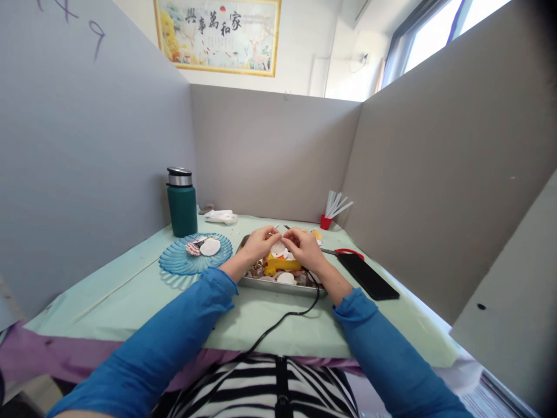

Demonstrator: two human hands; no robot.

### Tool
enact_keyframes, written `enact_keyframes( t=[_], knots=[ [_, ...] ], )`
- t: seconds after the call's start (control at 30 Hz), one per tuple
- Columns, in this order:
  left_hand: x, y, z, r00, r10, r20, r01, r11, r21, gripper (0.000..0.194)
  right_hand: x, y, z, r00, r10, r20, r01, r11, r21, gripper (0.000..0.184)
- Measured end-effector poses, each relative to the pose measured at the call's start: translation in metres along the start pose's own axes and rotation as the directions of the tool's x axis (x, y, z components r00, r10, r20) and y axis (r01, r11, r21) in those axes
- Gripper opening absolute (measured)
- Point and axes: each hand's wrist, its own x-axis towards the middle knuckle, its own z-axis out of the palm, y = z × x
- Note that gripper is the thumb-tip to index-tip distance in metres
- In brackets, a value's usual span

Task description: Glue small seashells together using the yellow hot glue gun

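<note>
My left hand [263, 242] and my right hand [303, 247] meet above a metal tray [278, 286], fingers pinched together. Between their fingertips is a white round shell [279, 250], gripped at both sides. Just below lies a yellow glue gun [282, 265] with a black cord [285, 316] running off toward me. Small shells and pebbles fill the tray, among them a white shell [286, 278] near its front. To the left, a blue ribbed glass plate [172, 261] carries a striped shell [192, 249] and a white round shell [210, 247].
A green bottle [183, 209] stands behind the plate, near a white plastic packet [221, 217]. At the right are red-handled scissors [350, 253], a black phone [369, 277] and a red cup [325, 222] of white glue sticks [336, 204]. Grey partitions [274, 151] enclose the table.
</note>
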Motion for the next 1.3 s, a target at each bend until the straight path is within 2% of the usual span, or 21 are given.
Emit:
enact_keyframes(
  t=[0.5,1.3],
  knots=[
    [-0.0006,-0.0002,0.0005,1.0,0.021,-0.003,-0.021,0.998,0.06,0.026,0.0,0.0015,0.0004,1.0,-0.022,-0.004,0.022,0.999,-0.023,0.017],
    [-0.0013,0.0022,-0.0001,0.999,-0.015,0.045,0.016,1.0,-0.011,0.03,0.0002,0.0009,0.0006,1.0,-0.023,-0.014,0.023,1.0,0.005,0.016]
  ],
)
